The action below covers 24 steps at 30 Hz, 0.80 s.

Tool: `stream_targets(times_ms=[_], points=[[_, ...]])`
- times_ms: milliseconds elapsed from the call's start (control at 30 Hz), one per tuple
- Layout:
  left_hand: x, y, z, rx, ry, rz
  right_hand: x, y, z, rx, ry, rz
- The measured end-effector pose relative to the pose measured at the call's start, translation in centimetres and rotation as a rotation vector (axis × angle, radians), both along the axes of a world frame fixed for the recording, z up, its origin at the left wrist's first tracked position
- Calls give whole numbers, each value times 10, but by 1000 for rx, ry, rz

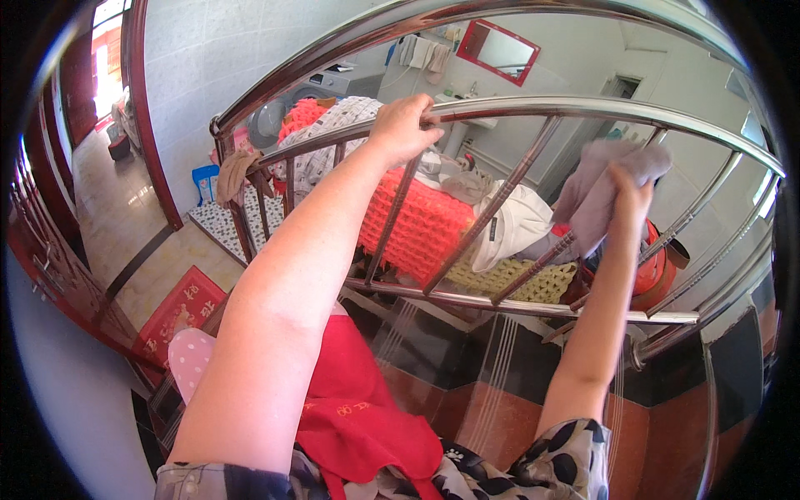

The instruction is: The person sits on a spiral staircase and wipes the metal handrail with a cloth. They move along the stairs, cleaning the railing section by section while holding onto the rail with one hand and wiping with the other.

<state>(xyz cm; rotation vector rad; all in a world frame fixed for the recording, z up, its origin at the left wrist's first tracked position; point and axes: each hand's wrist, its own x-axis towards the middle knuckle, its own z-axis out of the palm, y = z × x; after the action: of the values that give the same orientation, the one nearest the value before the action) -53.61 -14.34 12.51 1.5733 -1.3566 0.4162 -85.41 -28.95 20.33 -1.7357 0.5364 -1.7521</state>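
My left hand (pixel 403 128) is curled over the polished metal handrail (pixel 525 107) of the stair railing. At the right, my right hand (pixel 630 190) grips a greyish-mauve cloth (pixel 587 187), which is blurred and bunched around the fingers near the railing's bars. Whether the cloth touches the rail cannot be made out. Behind the bars, between my two hands, lie a coral-coloured knitted piece (pixel 419 225), a white garment (pixel 515 219) and a yellow knitted piece (pixel 531 275).
Dark and reddish-brown stair treads (pixel 500 375) descend beneath me. A brown cloth (pixel 236 175) hangs over the railing's left end. A red mat (pixel 181 306) lies at the lower left, near a doorway. Beyond the railing are a washing machine (pixel 325 84) and a red-framed mirror (pixel 499 51).
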Motion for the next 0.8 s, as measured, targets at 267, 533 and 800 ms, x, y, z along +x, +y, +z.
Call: stream_targets(times_ms=[267,533,800], points=[[0,1,-3,-11,34,-5,3,6,15,23,-93,135],[1,-2,-7,-134,11,-17,7,8,-16,20,-140,152],[-2,-2,-5,-113,7,-2,10,16,-70,71,-146,107]])
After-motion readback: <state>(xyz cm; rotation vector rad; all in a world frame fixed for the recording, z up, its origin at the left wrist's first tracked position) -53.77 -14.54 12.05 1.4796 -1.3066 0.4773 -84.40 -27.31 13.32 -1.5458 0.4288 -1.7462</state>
